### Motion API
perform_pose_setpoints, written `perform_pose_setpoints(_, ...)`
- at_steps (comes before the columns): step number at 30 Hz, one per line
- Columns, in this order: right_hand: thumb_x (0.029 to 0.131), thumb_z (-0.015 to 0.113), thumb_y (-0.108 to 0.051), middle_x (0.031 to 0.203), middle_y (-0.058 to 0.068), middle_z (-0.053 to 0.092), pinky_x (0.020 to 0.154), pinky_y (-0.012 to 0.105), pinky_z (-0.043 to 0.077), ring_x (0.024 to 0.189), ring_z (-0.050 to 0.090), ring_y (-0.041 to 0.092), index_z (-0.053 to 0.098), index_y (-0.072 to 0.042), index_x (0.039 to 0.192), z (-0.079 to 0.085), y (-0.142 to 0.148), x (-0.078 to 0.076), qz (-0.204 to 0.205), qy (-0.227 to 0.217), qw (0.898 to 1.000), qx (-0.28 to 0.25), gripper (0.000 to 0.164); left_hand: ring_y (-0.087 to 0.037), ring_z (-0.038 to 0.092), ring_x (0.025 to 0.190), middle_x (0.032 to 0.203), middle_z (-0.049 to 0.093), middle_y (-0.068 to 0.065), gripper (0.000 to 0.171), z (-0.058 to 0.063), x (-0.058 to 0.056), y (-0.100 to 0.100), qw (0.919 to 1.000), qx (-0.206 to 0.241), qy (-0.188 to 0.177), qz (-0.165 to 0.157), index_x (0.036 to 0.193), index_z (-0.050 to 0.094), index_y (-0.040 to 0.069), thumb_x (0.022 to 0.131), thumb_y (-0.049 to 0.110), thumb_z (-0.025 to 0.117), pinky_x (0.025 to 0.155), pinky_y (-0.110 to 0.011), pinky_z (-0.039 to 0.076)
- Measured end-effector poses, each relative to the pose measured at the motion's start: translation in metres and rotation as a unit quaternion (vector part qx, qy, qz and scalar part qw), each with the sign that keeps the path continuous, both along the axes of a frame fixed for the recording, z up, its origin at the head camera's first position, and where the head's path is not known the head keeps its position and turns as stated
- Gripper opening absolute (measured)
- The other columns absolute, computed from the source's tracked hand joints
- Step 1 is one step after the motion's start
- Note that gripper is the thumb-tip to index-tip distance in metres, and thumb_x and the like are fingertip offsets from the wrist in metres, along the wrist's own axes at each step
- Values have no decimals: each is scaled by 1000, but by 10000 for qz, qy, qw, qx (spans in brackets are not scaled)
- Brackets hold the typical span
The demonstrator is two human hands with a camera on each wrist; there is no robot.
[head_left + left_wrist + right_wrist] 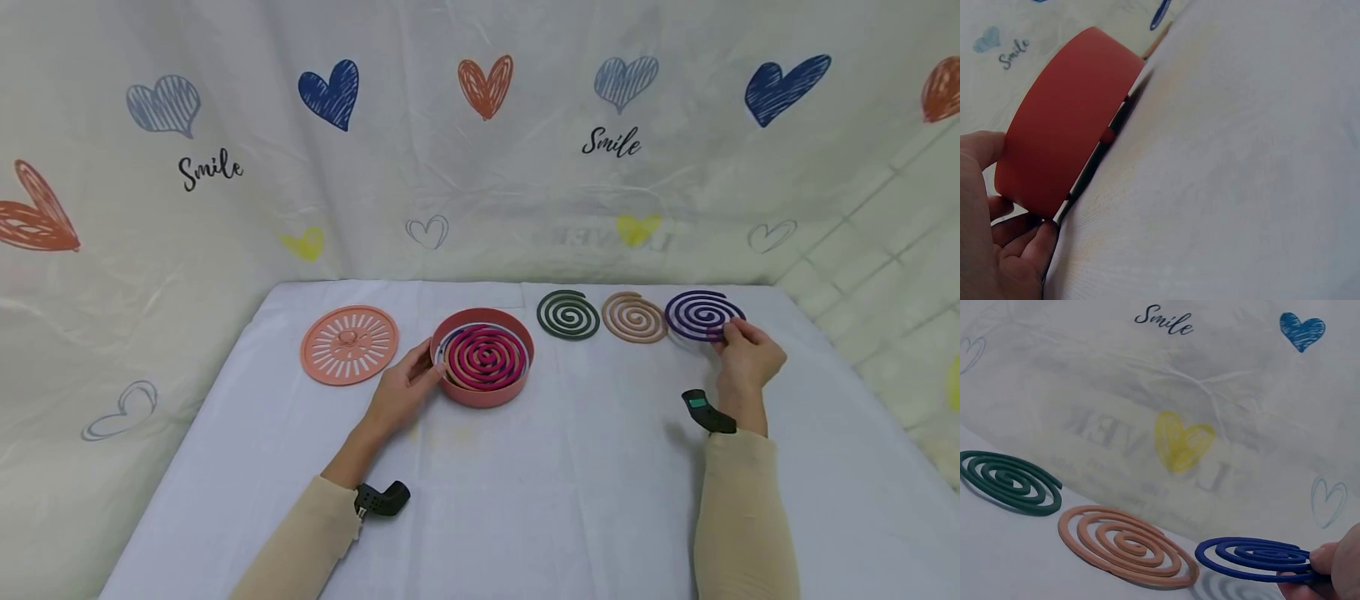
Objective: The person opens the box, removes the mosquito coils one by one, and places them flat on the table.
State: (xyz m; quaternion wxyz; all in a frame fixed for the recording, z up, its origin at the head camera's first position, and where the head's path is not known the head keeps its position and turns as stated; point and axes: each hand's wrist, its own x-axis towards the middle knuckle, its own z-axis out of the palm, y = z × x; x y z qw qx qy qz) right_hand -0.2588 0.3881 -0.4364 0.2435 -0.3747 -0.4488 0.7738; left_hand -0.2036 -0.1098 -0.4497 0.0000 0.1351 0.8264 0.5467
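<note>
My right hand point(747, 357) pinches the right edge of a dark blue mosquito coil point(703, 316); in the right wrist view that blue coil point(1254, 557) hovers just over the cloth, its shadow beneath. Around the left side of a round red tin point(483, 400) curls my left hand point(403, 392), thumb at the near rim and fingers behind. Inside the tin lie stacked coils, a magenta coil point(486, 357) on top. From the left wrist view, the red tin's side wall point(1072, 119) shows, with fingertips under its lower edge. A tan coil point(1129, 547) lies beside the blue one.
A green coil point(567, 315) lies flat between the tin and the tan coil. Left of the tin is a slotted orange-pink lid point(349, 345) with a central knob. White cloth point(570, 483) covers the table, and a printed curtain point(525, 183) hangs behind its far edge.
</note>
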Motion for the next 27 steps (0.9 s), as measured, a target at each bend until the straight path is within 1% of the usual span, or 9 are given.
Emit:
perform_pose_setpoints(3, 87, 72, 4, 94, -3, 65, 50, 17, 56, 66, 65, 7, 77, -10, 97, -1, 2, -1, -23, 3, 10000, -62, 18, -31, 51, 139, 151, 50, -20, 59, -1, -1, 0, 10000, 16, 25, 17, 152, 40, 1, 101, 23, 61, 113, -43, 46)
perform_pose_setpoints(8, 86, 72, 5, 97, -3, 63, 48, 17, 55, 63, 64, 7, 76, -9, 98, -2, 4, -1, -55, 77, 9999, -142, 19, -31, 51, 139, 151, 49, -20, 59, -1, -1, 0, 10000, 2, 57, 21, 151, 41, 1, 101, 23, 61, 113, -43, 46)
perform_pose_setpoints(15, 88, 68, 8, 90, -3, 65, 47, 17, 54, 64, 63, 7, 76, -9, 96, -3, 3, -1, -83, 72, 9999, -122, 20, -30, 51, 139, 151, 49, -19, 59, 0, 0, 0, 10000, -21, -11, 17, 151, 41, 2, 101, 25, 61, 113, -42, 46)
perform_pose_setpoints(18, 88, 67, 8, 93, -3, 64, 49, 17, 55, 64, 63, 7, 75, -9, 96, -4, 2, -1, -59, 48, 9999, -112, 21, -30, 50, 140, 152, 49, -19, 59, 0, 0, 0, 10000, -32, -41, 19, 152, 41, 2, 101, 25, 61, 113, -42, 45)
perform_pose_setpoints(23, 89, 65, 8, 103, -3, 59, 52, 16, 56, 70, 62, 7, 74, -11, 100, -4, 1, -1, 72, -4, 9999, -123, 23, -30, 49, 140, 153, 47, -18, 59, 0, 0, 1, 10000, -37, -57, 15, 152, 40, 2, 101, 26, 60, 114, -42, 45)
perform_pose_setpoints(25, 90, 65, 8, 105, -2, 58, 54, 16, 56, 72, 62, 7, 74, -11, 103, -5, 1, -1, 115, -21, 9999, -102, 25, -30, 49, 140, 153, 48, -18, 60, 0, 0, 1, 10000, -39, -46, 11, 152, 40, 2, 101, 26, 60, 113, -42, 45)
perform_pose_setpoints(27, 90, 65, 8, 106, -2, 59, 56, 16, 58, 73, 63, 6, 74, -11, 111, -6, 0, -2, 148, -74, 9998, -73, 30, -30, 49, 140, 153, 48, -18, 60, -1, 0, 1, 10000, -34, -39, 11, 152, 40, 2, 101, 25, 61, 113, -42, 45)
